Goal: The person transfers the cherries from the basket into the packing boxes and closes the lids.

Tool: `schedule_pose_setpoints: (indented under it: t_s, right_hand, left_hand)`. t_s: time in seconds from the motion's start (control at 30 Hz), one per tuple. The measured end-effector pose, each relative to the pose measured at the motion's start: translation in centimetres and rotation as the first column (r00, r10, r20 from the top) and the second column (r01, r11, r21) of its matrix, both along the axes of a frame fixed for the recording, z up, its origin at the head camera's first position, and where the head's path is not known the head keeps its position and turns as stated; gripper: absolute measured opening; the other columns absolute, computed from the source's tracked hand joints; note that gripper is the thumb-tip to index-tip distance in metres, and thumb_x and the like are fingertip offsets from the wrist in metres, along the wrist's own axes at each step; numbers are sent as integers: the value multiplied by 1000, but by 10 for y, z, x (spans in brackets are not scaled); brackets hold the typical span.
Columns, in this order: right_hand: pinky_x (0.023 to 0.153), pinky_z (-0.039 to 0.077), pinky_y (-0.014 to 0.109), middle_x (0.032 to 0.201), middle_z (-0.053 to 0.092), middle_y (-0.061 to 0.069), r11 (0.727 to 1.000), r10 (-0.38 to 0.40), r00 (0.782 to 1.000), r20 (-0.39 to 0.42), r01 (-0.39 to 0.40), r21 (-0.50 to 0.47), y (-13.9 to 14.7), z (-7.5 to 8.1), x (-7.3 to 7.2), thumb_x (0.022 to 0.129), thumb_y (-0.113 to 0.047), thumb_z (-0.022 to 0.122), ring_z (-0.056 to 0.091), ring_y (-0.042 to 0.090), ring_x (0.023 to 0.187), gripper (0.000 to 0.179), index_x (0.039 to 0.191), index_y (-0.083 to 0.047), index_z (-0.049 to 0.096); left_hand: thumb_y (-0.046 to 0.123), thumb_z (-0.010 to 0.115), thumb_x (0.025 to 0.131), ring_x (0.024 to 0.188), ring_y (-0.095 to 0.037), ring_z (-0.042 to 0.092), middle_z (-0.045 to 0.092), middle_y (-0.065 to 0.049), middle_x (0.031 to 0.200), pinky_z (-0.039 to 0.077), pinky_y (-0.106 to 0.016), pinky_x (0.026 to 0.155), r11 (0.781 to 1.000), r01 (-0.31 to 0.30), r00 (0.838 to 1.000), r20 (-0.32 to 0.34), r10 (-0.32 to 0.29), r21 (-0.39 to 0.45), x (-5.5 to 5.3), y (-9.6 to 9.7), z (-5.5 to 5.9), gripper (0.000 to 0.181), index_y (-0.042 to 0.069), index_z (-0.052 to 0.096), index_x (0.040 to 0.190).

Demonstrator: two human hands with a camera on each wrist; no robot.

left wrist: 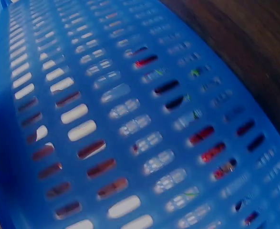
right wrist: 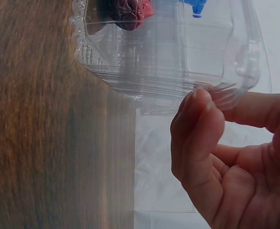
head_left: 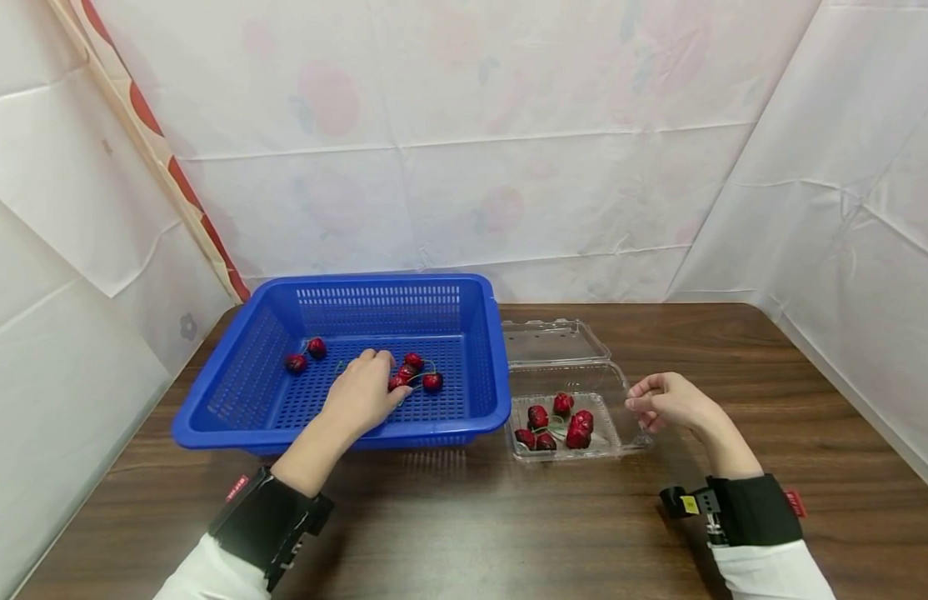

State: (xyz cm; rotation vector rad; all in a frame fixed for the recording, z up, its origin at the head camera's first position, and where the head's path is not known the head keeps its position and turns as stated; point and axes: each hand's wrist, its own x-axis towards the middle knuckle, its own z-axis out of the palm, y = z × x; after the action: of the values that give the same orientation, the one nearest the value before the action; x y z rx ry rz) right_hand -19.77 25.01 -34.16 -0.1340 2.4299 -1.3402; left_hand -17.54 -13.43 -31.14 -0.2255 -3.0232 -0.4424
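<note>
In the head view my left hand (head_left: pixel 362 390) reaches over the near wall into a blue plastic basket (head_left: pixel 340 431). Its thumb and forefinger stand apart beside several red cherries (head_left: pixel 432 382) with green stems. The left wrist view looks through the slotted basket wall (left wrist: pixel 130 109); that hand is out of sight there. My right hand (head_left: pixel 672 402) pinches the right rim of a clear plastic clamshell box (head_left: pixel 612 408) between thumb and fingers, as the right wrist view also shows (right wrist: pixel 206 124). Several cherries (head_left: pixel 580 428) lie in the box, its lid (head_left: pixel 554 342) folded back.
Two more cherries (head_left: pixel 306 355) lie at the left inside the basket. Basket and box stand side by side on a dark wooden table (head_left: pixel 464 525). Pale printed sheeting (head_left: pixel 464 167) hangs behind and at both sides.
</note>
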Motion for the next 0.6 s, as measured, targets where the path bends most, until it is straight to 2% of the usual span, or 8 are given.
schedule_pose_setpoints:
  t_s: [0.27,0.4,0.6]
  right_hand:
    - [51,48,28,64,52,3,1000,3,1000,-3,-3,2,0,-1,0,84,-4,54,53,12,56,17,90,11,48]
    - [51,48,28,63,52,3,1000,0,1000,-1,0,1,0,0,0,84,-4,54,52,12,56,17,90,11,48]
    - [51,48,28,64,53,3,1000,-8,1000,4,8,0,0,0,0,84,-4,54,52,12,55,18,90,11,48]
  left_hand:
    - [26,66,80,77,-27,51,54,-16,86,44,-42,69,999,2,990,143,4,-43,-7,-14,-1,38,-7,58,96]
    - [26,66,79,86,-31,52,57,-19,92,43,-44,77,999,12,982,191,-3,-45,-9,-20,-3,41,-9,57,100]
    - [26,68,77,98,-38,51,57,-25,102,40,-47,83,998,33,974,225,-20,-54,-13,-24,-6,48,-10,55,107]
